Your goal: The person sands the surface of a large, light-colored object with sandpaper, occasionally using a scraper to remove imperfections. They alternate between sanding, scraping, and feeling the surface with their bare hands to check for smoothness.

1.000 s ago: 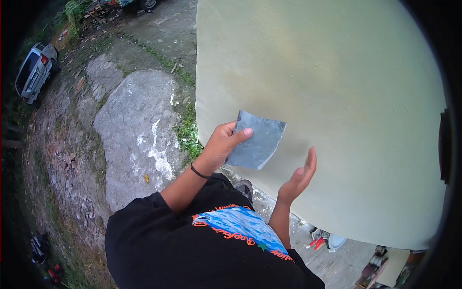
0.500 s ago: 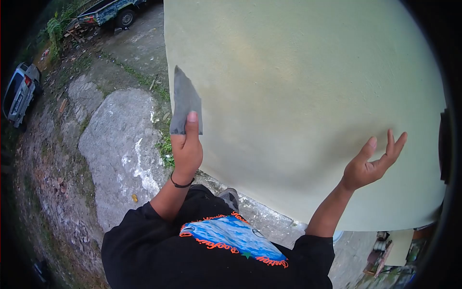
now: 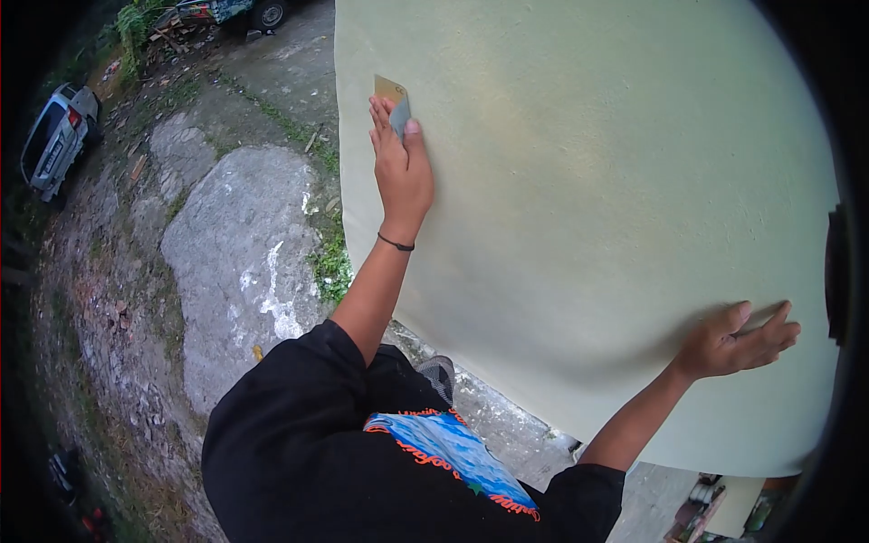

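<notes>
My left hand [image 3: 403,176] is up against the pale green wall [image 3: 561,199], close to its left edge. Between its thumb and fingers is a folded piece of sandpaper [image 3: 389,88], with a grey face and a tan printed back. The fingers lie stretched along the sheet and hide part of it. Lower right, my right hand [image 3: 724,344] is near the wall surface, holding nothing, with thumb and fingers apart. Yellowish, slightly rough patches show on the wall between the two hands.
Left of the wall lies rough concrete ground [image 3: 244,217] with white stains and weeds [image 3: 330,267]. A silver car [image 3: 59,140] and a pickup [image 3: 222,9] stand farther off. Assorted items [image 3: 706,498] sit beyond the wall at lower right.
My left hand has moved up and right onto the wall, and the sandpaper has turned so its tan back shows. My right hand has dropped lower and slightly right, its fingers less raised.
</notes>
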